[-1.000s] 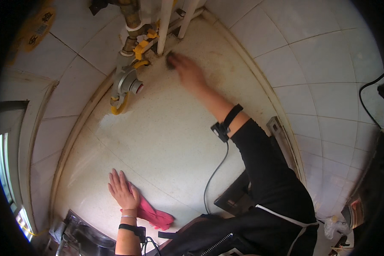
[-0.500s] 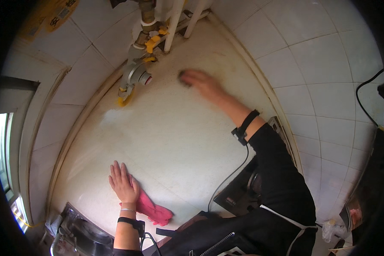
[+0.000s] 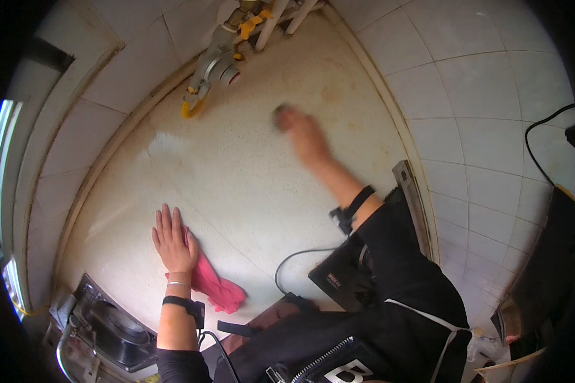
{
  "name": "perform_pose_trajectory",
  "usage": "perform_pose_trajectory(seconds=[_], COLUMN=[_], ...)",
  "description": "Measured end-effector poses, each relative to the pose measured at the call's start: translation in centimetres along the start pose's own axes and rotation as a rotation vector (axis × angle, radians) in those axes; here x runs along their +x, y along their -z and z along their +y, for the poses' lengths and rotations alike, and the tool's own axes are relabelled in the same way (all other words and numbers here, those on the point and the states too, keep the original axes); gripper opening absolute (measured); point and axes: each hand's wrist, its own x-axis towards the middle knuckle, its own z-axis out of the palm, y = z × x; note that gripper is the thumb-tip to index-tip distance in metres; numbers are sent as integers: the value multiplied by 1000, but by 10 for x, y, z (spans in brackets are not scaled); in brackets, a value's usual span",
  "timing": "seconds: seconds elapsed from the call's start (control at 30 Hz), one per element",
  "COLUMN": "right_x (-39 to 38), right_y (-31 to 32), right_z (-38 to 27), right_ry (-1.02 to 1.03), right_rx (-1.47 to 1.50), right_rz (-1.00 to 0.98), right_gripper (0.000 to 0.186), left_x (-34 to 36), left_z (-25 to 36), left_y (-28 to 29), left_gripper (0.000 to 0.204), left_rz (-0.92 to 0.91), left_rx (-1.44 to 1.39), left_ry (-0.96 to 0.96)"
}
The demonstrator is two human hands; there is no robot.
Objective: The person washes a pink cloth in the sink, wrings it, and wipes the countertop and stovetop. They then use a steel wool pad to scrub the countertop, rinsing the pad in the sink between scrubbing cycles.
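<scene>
My left hand (image 3: pixel 174 249) lies flat on the pale countertop (image 3: pixel 236 191), fingers stretched toward the far side. Under and beside its palm is a crumpled pink cloth (image 3: pixel 214 287), which spreads to the right of the wrist. Farther off, my right hand (image 3: pixel 303 131) reaches over the counter, smeared by motion. Its fingers are closed on a small dark scrubbing pad (image 3: pixel 281 118), blurred and pressed to the surface, its exact kind hard to make out. Brownish stains mark the counter to the right of this hand.
A gas meter fitting with yellow valve handles (image 3: pixel 220 67) and white pipes (image 3: pixel 271 25) stand at the far edge. A metal sink (image 3: pixel 118 325) is at lower left. A black stove (image 3: pixel 345 277) lies beside my right sleeve. Tiled walls (image 3: pixel 485 140) border the counter.
The view has shifted, so the fittings sit higher in the picture. My right hand has moved with the dark pad, staying closed on it. My left hand remains flat by the pink cloth.
</scene>
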Motion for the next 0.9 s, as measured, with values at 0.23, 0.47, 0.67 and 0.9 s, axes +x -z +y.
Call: perform_pose_trajectory(seconds=[0.23, 0.47, 0.67, 0.9], right_x=[52, -17, -60, -18], right_y=[12, -131, -139, -78], right_z=[70, -139, -150, -44], right_ry=[-82, 462, 520, -9], right_rx=[-444, -284, -298, -425], right_rz=[599, 225, -41, 540], right_gripper=[51, 50, 38, 48], left_x=[0, -2, -9, -104], left_z=[0, 1, -8, -106], left_y=[0, 2, -4, -2], left_gripper=[64, 63, 61, 63], left_rz=[33, 86, 163, 245], left_rx=[2, -23, -55, 45], left_ry=[31, 30, 39, 470])
